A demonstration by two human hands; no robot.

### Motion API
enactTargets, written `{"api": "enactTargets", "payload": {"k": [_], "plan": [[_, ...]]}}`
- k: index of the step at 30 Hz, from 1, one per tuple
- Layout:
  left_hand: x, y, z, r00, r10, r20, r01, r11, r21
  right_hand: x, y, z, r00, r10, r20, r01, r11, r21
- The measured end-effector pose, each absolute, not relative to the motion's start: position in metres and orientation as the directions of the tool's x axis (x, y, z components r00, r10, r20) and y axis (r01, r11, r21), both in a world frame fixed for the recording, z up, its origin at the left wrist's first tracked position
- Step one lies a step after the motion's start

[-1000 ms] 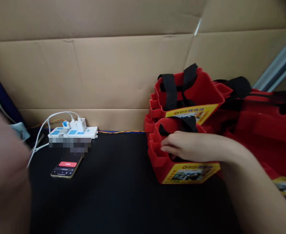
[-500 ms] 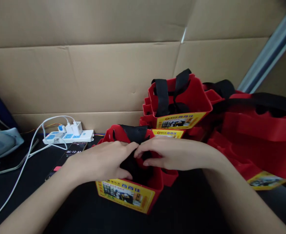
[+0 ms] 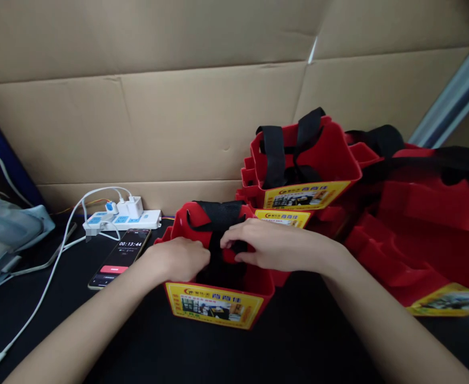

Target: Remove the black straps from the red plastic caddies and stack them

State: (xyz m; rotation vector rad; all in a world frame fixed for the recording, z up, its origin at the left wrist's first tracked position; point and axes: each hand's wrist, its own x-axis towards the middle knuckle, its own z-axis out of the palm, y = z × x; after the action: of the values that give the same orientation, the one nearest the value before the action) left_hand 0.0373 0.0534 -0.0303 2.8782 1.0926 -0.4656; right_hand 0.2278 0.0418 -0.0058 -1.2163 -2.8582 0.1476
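A red plastic tool box (image 3: 268, 282) with a yellow printed label stands on the black table in front of me, its mouth facing up. A black webbing strap (image 3: 220, 214) loops over its back wall, and dark material hangs inside. My left hand (image 3: 184, 260) reaches over the left side, knuckles bent; its fingertips are hidden in the box, and what they hold cannot be made out. Above the right part of the mouth is my right hand (image 3: 258, 242), fingers curved and thumb apart, with a gap between them. Its fingertips are beside the black strap inside.
More red boxes with black straps, including a nearby one (image 3: 338, 154), stand behind and to the right. On the left lie a phone (image 3: 124, 256) showing a timer, a white power strip (image 3: 150, 219) with cables, and a pale plastic bag (image 3: 14, 224). Cardboard (image 3: 170, 128) lines the back.
My left hand has drawn away from the right one and dropped toward the box's left side. The right hand keeps nearly the same pose. The view has shifted slightly.
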Motion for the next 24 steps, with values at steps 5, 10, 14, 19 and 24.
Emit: {"api": "enactTargets", "payload": {"k": [5,10,14,19,24], "plan": [[0.021,0.059,-0.007,0.729,0.66,0.181,0.518,-0.705,0.484,0.219,0.032,-0.001,-0.622,0.777,0.096,0.77,0.629,-0.104],[0.012,0.056,0.011,0.301,0.834,0.462,-0.122,-0.447,0.886,0.209,0.028,-0.002,-0.579,0.802,0.15,0.763,0.597,-0.246],[0.009,0.052,0.018,-0.014,0.802,0.597,-0.428,-0.544,0.722,0.203,0.033,-0.014,-0.601,0.796,0.063,0.729,0.579,-0.365],[0.01,0.045,0.02,0.101,0.833,0.545,-0.477,-0.44,0.761,0.191,0.04,-0.026,-0.532,0.823,0.196,0.509,0.497,-0.703],[0.018,0.042,0.014,0.28,0.808,0.518,-0.485,-0.347,0.803,0.187,0.042,-0.027,-0.485,0.764,0.425,0.521,0.643,-0.562]]}}
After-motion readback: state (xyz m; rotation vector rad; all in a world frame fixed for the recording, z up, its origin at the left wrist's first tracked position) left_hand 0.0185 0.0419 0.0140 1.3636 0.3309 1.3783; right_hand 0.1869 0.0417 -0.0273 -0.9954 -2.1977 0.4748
